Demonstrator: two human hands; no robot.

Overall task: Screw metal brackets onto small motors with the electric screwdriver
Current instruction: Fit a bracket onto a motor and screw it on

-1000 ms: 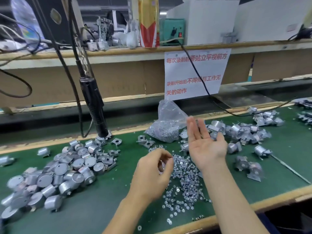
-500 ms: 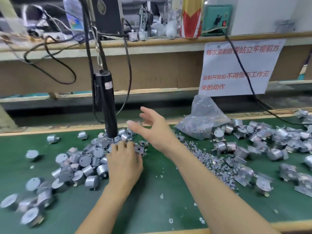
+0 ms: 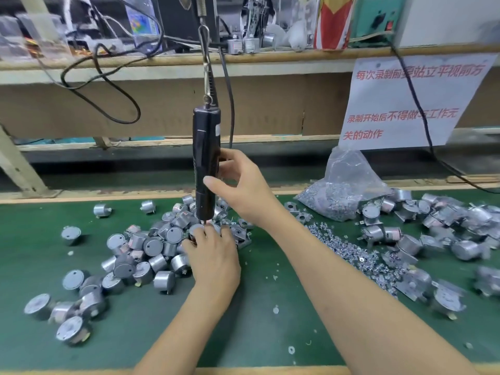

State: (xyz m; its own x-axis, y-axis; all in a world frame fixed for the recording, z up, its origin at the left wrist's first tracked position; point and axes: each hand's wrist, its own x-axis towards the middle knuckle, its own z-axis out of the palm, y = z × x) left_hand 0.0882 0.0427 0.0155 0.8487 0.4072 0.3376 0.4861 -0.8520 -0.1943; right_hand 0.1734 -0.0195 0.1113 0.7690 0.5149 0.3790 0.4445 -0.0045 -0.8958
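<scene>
Head cam: right hand (image 3: 243,185) wraps round the hanging electric screwdriver (image 3: 206,158), left hand (image 3: 213,258) holds a motor (image 3: 195,229) in the pile on the green bench (image 3: 257,320), right under the tip.

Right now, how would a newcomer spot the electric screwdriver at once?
Start at the wooden shelf across the back. In front of it, a black cylindrical electric screwdriver hangs upright from a metal hook, its tip over the pile of round silver motors on the green mat. Nothing else is tall and black, and the right hand grips it.
</scene>
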